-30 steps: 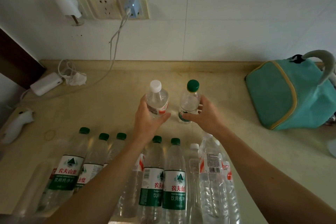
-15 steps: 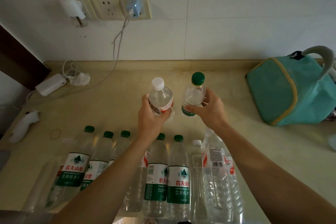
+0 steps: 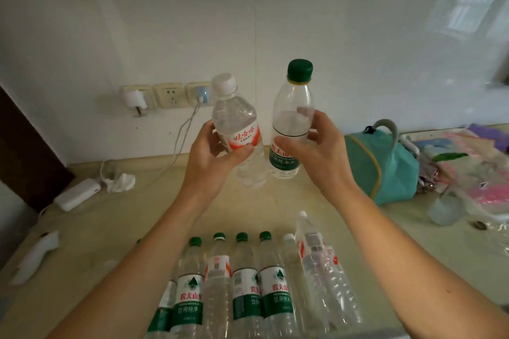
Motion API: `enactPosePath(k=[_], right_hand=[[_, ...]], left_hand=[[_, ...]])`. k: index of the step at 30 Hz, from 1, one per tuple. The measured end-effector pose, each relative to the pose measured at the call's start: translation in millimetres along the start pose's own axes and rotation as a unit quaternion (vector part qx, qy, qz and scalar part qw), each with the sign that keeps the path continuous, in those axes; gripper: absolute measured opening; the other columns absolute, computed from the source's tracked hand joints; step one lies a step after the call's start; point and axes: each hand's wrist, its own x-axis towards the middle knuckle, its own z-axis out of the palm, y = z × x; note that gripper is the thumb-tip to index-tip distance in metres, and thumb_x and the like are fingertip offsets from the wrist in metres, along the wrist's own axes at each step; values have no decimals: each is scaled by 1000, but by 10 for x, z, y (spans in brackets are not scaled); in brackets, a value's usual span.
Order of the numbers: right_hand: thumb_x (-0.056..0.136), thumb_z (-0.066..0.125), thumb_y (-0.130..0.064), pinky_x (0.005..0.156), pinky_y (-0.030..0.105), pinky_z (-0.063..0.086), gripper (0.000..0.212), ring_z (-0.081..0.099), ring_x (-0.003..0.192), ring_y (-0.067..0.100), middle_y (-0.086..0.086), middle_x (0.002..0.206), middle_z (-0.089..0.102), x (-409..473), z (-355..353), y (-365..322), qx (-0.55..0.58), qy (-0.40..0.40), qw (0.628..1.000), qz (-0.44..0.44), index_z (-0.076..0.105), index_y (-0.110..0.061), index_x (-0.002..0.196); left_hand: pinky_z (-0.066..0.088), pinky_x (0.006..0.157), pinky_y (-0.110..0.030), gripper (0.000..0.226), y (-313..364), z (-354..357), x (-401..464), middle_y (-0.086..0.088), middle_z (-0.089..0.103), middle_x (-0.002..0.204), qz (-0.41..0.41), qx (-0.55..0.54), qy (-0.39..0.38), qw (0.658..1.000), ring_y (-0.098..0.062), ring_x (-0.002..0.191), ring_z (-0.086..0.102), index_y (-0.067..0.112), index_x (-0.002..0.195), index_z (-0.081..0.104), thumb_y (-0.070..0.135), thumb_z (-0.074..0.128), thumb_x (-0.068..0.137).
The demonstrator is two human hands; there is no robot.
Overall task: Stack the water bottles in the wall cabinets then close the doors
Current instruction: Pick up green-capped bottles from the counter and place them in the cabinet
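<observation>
Above the countertop (image 3: pixel 275 206), the left hand (image 3: pixel 212 157) grips a white-capped bottle (image 3: pixel 237 129) with a red label, fingers curled round its middle. Right beside it, the right hand (image 3: pixel 311 151) clasps a green-capped bottle (image 3: pixel 292 118), thumb across the green label. Both bottles are upright in the air, nearly touching. Below, a row of bottles (image 3: pixel 248 289) lies flat on the counter between the forearms. To the right sits a teal bag (image 3: pixel 385 165); wall sockets (image 3: pixel 168 95) are behind.
</observation>
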Motion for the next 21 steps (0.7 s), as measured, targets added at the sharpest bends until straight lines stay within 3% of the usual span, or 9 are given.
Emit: enactPosePath(k=[3, 7, 12, 17, 21], right_hand=[[74, 85, -37, 72, 8, 52, 64, 63, 100, -8, -21, 116, 67, -20, -86, -528, 8, 14, 999, -45, 56, -36, 130], [62, 83, -50, 78, 20, 57, 74, 67, 103, -1, -20, 116, 71, 30, -189, -1248, 39, 38, 994, -95, 59, -36, 131], [61, 84, -44, 83, 30, 58, 58, 71, 100, 5, -14, 108, 75, 117, -384, -2085, 89, 68, 979, -167, 64, -38, 115], [66, 86, -36, 80, 27, 59, 62, 72, 98, 7, -8, 106, 76, 274, -614, -2815, 96, 99, 961, -239, 65, -27, 123], [66, 88, -36, 81, 33, 60, 56, 74, 95, 11, -4, 103, 77, 501, -749, -3261, 101, 116, 951, -270, 68, -25, 117]], left_hand=[[54, 95, -39, 65, 540, -75, 75, 8, 70, 123, 57, -10, -32, 998, -13, 114, 67, 32, 131, 57, 35, 85, 72], [55, 95, -40, 70, 1311, -138, 180, 3, 72, 121, 135, -23, -57, 989, -17, 113, 68, 24, 133, 57, 32, 86, 70], [57, 94, -35, 64, 2271, -161, 269, 9, 71, 121, 223, -21, -84, 971, -12, 113, 68, 28, 133, 58, 35, 82, 74], [55, 96, -50, 57, 3052, -120, 429, 6, 71, 121, 274, -39, -92, 956, -18, 114, 68, 29, 129, 61, 30, 82, 76], [55, 96, -51, 55, 3535, -49, 632, 9, 71, 120, 294, -29, -71, 953, -17, 115, 67, 29, 127, 62, 33, 84, 77]])
